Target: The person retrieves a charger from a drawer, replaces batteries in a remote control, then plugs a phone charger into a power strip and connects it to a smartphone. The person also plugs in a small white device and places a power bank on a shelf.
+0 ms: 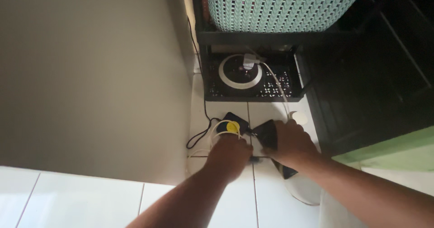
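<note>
Both forearms nearest, left hand gripping white cable, right hand clasping dark phone, wall close left.

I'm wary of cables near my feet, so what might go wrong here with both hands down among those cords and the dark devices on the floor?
1. The white cable runs taut-looking from the adapter on the low rack to the floor; the right hand on the dark phone-like device might tug it loose.
2. The left hand sits amid looped white and black cords, which may snag fingers.
3. Dim light makes small parts hard to see.
</note>
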